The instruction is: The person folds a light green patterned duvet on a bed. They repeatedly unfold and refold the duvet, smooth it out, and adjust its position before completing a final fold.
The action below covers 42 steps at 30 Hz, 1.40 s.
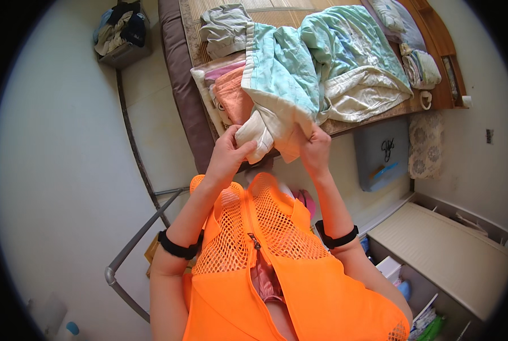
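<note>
At the bed's (192, 108) edge, both hands, left (226, 152) and right (315, 149), pinch closed on a mint-and-cream blanket (282, 79), folding barely begun, most still heaped unfolded.

Mint-green blanket (322, 51) with a cream underside, peach cloth (234, 96) beside it. Bright orange mesh vest (276, 250) below, black wristbands (177, 248), grey garment (225, 28) up top.

Blanket (299, 68) hides most of the bed (436, 45); left hand (228, 153) fingertips buried in its folds.
</note>
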Available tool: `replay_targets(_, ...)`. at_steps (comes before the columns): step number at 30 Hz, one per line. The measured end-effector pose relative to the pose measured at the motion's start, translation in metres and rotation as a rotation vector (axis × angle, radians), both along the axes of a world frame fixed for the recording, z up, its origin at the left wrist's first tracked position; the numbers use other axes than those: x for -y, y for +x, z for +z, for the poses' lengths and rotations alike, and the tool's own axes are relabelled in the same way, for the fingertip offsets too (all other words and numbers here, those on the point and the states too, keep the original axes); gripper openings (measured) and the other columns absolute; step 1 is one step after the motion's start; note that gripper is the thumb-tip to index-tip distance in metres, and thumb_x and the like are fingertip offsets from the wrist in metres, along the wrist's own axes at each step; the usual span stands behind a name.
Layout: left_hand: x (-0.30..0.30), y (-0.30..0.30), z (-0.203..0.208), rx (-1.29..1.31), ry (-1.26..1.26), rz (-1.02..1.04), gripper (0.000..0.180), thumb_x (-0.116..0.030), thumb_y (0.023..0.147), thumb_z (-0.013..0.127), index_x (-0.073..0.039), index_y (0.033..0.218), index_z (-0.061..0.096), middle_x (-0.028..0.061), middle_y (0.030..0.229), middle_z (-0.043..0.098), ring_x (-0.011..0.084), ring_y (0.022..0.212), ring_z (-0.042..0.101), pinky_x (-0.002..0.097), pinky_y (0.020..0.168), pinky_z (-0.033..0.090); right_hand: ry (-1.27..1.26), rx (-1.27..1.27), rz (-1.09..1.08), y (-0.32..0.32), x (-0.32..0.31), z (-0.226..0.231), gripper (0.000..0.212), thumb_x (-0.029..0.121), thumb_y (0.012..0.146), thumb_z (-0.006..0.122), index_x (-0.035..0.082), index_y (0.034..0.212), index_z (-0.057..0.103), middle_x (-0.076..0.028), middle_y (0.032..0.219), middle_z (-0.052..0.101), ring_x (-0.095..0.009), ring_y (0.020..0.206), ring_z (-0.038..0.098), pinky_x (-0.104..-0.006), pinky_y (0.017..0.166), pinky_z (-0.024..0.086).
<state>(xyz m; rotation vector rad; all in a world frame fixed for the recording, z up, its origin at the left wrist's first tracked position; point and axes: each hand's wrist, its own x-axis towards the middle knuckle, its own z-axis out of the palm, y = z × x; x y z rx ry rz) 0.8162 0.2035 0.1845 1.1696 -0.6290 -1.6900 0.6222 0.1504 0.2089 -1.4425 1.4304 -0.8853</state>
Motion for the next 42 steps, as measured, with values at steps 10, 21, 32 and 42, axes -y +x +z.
replay_targets(10, 0.062, -0.075, 0.007, -0.12, -0.1, -0.145, 0.031, -0.02, 0.097, 0.054, 0.001, 0.121, 0.056, 0.005, 0.112, 0.062, 0.011, 0.101, 0.059, 0.0268, 0.084, 0.05, 0.039, -0.042, 0.397, -0.055, 0.05, 0.011, 0.051, 0.013, 0.082, 0.074, 0.004, 0.128, 0.054, -0.009, 0.105, 0.066, -0.015, 0.093, 0.063, -0.0284, 0.083, 0.049)
replay_targets(21, 0.205, -0.156, -0.106, -0.062, 0.292, 0.151, 0.043, -0.028, 0.093, 0.059, -0.002, 0.127, 0.056, 0.0042, 0.115, 0.061, 0.0147, 0.106, 0.054, 0.0302, 0.088, 0.044, 0.166, 0.733, 0.074, -0.221, 0.098, 0.046, 0.038, -0.007, 0.08, 0.068, 0.001, 0.117, 0.061, -0.005, 0.107, 0.065, -0.012, 0.098, 0.061, -0.0288, 0.086, 0.049)
replay_targets(32, 0.254, -0.161, -0.199, -0.198, 0.499, 0.194, 0.056, -0.023, 0.078, 0.076, 0.0, 0.124, 0.055, 0.016, 0.114, 0.063, 0.0294, 0.093, 0.065, 0.0389, 0.076, 0.055, 0.123, 0.759, -0.066, -0.223, 0.071, 0.06, 0.049, -0.01, 0.075, 0.072, 0.001, 0.12, 0.058, -0.008, 0.11, 0.064, -0.016, 0.101, 0.062, -0.0315, 0.087, 0.052)
replay_targets(42, 0.256, -0.118, -0.144, -0.132, 0.462, 0.119, 0.036, -0.031, 0.079, 0.066, -0.007, 0.102, 0.054, 0.0088, 0.097, 0.055, 0.0223, 0.079, 0.053, 0.0364, 0.068, 0.046, -0.083, 0.378, -0.093, -0.211, 0.058, 0.082, 0.037, 0.007, 0.067, 0.083, -0.003, 0.098, 0.066, -0.003, 0.088, 0.066, -0.007, 0.076, 0.06, -0.0223, 0.066, 0.047)
